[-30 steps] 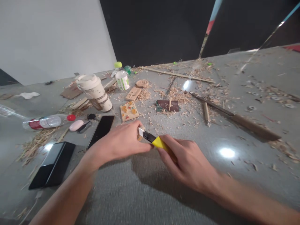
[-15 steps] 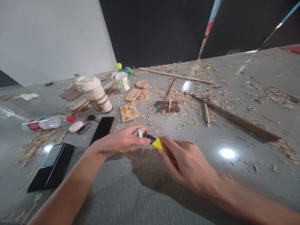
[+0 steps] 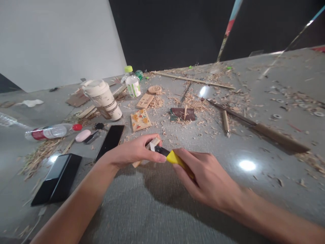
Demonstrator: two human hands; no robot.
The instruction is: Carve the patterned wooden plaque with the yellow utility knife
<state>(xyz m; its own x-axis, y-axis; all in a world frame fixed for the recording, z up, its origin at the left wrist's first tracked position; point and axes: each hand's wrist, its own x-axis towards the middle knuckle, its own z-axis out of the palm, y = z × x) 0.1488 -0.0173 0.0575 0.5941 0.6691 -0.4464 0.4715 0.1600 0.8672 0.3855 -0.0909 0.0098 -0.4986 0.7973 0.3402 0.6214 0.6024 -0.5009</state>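
Observation:
My left hand (image 3: pixel 138 149) is closed around a small pale piece of wood (image 3: pixel 155 141). One end of the wood shows above the thumb, and a lower part pokes out beneath the hand. My right hand (image 3: pixel 203 174) grips the yellow handle of a utility knife (image 3: pixel 175 158). Its black neck points left towards the wood, and the bright blade lies against the wood's upper end. The left thumb rests along the black neck. My fingers hide the middle of the wood.
Wood shavings litter the grey table. A phone (image 3: pixel 109 142), a black box-like device (image 3: pixel 57 179), a lidded cup (image 3: pixel 103 100) and a lying bottle (image 3: pixel 54 131) are left. Beyond my hands are a patterned tile (image 3: pixel 140 120) and a brown piece (image 3: pixel 189 114); a long knife-like tool (image 3: pixel 279 137) lies right.
Both hands have shifted very slightly right, with the blade still at the wood. More of the wood now shows above and below my left hand. The view has moved a little.

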